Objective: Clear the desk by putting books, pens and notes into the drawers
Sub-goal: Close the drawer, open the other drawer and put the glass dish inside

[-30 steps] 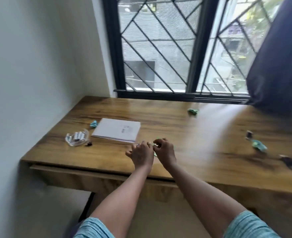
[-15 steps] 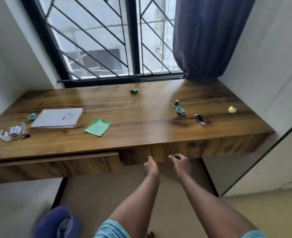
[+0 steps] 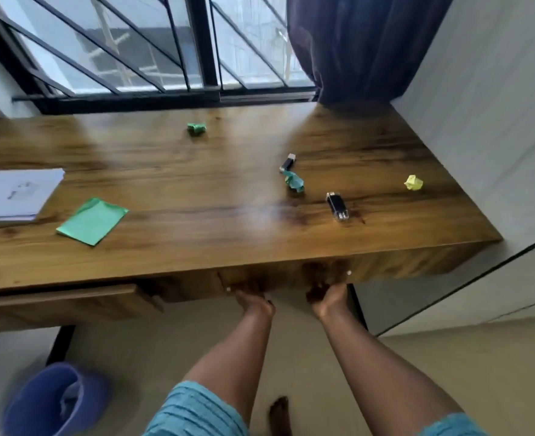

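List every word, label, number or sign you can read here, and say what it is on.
None can be read.
White booklet: faint dark print on its cover, too blurred to read.
Far black object and near black object: no legible marking.

The left hand [image 3: 253, 302] and right hand [image 3: 329, 297] are taken off the desk [image 3: 197, 247], lowered past its front edge and now set against the drawer's [image 3: 285, 275] lower edge. The note [image 3: 92, 220] handled before is left lying flat.
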Tool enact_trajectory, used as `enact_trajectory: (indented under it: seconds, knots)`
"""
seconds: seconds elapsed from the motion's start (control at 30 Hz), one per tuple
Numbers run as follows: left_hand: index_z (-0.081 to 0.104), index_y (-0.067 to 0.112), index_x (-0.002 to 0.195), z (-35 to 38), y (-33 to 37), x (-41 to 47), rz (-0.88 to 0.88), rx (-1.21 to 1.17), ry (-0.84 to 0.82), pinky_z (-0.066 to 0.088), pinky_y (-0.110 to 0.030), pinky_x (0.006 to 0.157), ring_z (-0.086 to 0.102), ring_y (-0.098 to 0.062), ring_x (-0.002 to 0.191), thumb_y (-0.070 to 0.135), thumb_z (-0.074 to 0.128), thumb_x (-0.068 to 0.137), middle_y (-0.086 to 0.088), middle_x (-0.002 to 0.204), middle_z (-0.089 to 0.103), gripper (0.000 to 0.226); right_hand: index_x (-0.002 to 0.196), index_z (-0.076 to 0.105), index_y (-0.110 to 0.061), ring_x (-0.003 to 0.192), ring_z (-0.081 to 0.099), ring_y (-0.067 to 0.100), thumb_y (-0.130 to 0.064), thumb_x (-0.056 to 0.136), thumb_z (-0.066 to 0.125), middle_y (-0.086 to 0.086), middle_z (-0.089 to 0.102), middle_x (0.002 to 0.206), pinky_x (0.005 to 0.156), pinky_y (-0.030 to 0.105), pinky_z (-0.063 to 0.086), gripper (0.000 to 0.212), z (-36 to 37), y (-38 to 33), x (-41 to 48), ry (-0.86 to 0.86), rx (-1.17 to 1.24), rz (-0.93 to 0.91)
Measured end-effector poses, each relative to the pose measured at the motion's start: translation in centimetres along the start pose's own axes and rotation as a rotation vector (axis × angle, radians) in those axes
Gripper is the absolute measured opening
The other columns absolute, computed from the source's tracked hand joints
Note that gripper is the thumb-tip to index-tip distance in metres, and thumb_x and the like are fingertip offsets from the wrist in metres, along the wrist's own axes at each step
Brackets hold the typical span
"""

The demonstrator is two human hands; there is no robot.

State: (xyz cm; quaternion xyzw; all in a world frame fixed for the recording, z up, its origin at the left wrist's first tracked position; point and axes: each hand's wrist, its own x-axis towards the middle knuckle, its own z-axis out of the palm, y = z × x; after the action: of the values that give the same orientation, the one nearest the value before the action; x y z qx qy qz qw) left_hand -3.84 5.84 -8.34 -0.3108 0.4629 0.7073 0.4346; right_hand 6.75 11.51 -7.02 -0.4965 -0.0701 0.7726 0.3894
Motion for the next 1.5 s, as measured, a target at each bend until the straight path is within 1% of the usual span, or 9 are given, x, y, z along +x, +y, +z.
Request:
enact_trajectory:
  seconds: [0.17, 0.37, 0.53, 0.73, 0.87, 0.97, 1.17, 1.27, 1.5]
  knots:
    - [0.043, 0.024, 0.141, -1.4, 0.3, 1.8, 0.028, -0.08, -0.019, 0.021, -0.039, 0.112, 0.049, -0.023, 0.119, 0.071, 0.012, 0.089, -0.004, 0.142, 0.047, 0.076, 0.104, 0.059, -0.032, 0.104, 0.052, 0.02, -0.06, 0.094, 0.021, -0.003, 0.058, 0.102, 0.11, 0.039, 0.03, 0.048, -0.5, -0.3, 2.5, 0.038, -0.012, -0.108]
    - [0.036, 0.019, 0.145, -2.1, 0.0, 0.1, 0.088, -0.078, -0.1, 0.014, -0.033, 0.116, 0.038, -0.025, 0.137, 0.075, 0.011, 0.086, -0.007, 0.149, 0.039, 0.086, 0.069, 0.063, -0.028, 0.057, 0.056, 0.019, -0.071, 0.088, 0.02, -0.005, 0.063, 0.05, 0.055, 0.021, 0.04, 0.064, -2.7, -0.7, 1.9, 0.07, -0.113, -0.015]
    - [0.031, 0.017, 0.148, -4.0, -0.9, 0.3, 0.147, -0.098, -0.083, 0.019, -0.035, 0.114, 0.042, -0.025, 0.132, 0.082, 0.016, 0.081, -0.01, 0.149, 0.038, 0.095, 0.137, 0.038, -0.022, 0.112, 0.05, 0.019, -0.061, 0.092, 0.035, -0.002, 0.053, 0.123, 0.093, 0.031, 0.039, 0.059, -4.2, -1.7, -0.6, 0.076, -0.342, -0.191]
    - [0.046, 0.02, 0.139, -8.5, -3.6, -2.8, 0.179, -0.142, -0.028, 0.036, -0.033, 0.108, 0.048, -0.026, 0.128, 0.077, 0.02, 0.084, -0.008, 0.14, 0.05, 0.083, 0.15, 0.002, -0.008, 0.143, 0.014, 0.035, -0.063, 0.089, 0.027, 0.013, -0.001, 0.158, 0.113, 0.05, 0.026, 0.086, -6.6, -0.7, -6.2, 0.332, -0.943, -0.696]
    - [0.032, 0.024, 0.147, -11.4, -4.8, -7.6, 0.16, -0.135, 0.015, 0.025, -0.038, 0.117, 0.037, -0.025, 0.137, 0.08, 0.022, 0.081, -0.004, 0.151, 0.037, 0.087, 0.146, 0.027, -0.007, 0.143, 0.013, 0.038, -0.048, 0.092, 0.035, 0.021, 0.013, 0.155, 0.116, 0.052, 0.012, 0.068, -8.9, 0.8, -9.7, 0.388, -1.405, -1.11]
    - [0.01, 0.022, 0.152, -12.6, -5.0, -12.7, 0.22, -0.108, 0.224, 0.017, -0.046, 0.119, 0.023, -0.031, 0.143, 0.074, 0.035, 0.083, -0.008, 0.158, 0.017, 0.09, 0.111, 0.065, -0.01, 0.122, 0.052, 0.029, -0.035, 0.097, 0.039, 0.014, 0.06, 0.123, 0.112, 0.044, 0.021, 0.039, -10.2, 1.0, -13.3, 0.146, -1.791, -1.283]
    - [-0.006, 0.022, 0.152, -15.0, -4.7, -18.8, 0.827, 0.956, 0.435, 0.006, -0.048, 0.119, 0.002, -0.041, 0.145, 0.036, 0.054, 0.09, -0.013, 0.16, -0.003, 0.088, 0.083, 0.071, -0.011, 0.086, 0.064, 0.02, -0.038, 0.098, 0.035, 0.005, 0.071, 0.085, 0.086, 0.035, 0.043, 0.047, -13.1, 1.6, -19.8, 0.087, -1.967, -1.108]
    - [-0.007, 0.012, 0.151, -18.0, -6.2, -20.1, 0.842, 1.351, 0.403, -0.008, -0.039, 0.117, -0.015, -0.03, 0.146, 0.027, 0.043, 0.096, -0.009, 0.159, -0.015, 0.076, 0.083, 0.069, -0.011, 0.085, 0.064, 0.02, -0.038, 0.098, 0.035, 0.006, 0.07, 0.087, 0.082, 0.034, 0.043, 0.046, -14.8, 1.7, -22.1, 0.055, -2.025, -1.021]
    - [0.049, 0.006, 0.134, -23.1, -7.2, -23.5, 0.752, 1.976, 0.369, 0.008, -0.046, 0.119, 0.017, -0.031, 0.145, 0.025, 0.035, 0.097, -0.016, 0.152, 0.031, 0.044, 0.105, 0.065, -0.015, 0.098, 0.062, 0.022, -0.027, 0.095, 0.039, 0.004, 0.066, 0.108, 0.075, 0.029, 0.042, 0.031, -16.5, 2.9, -26.3, 0.011, -2.176, -0.727]
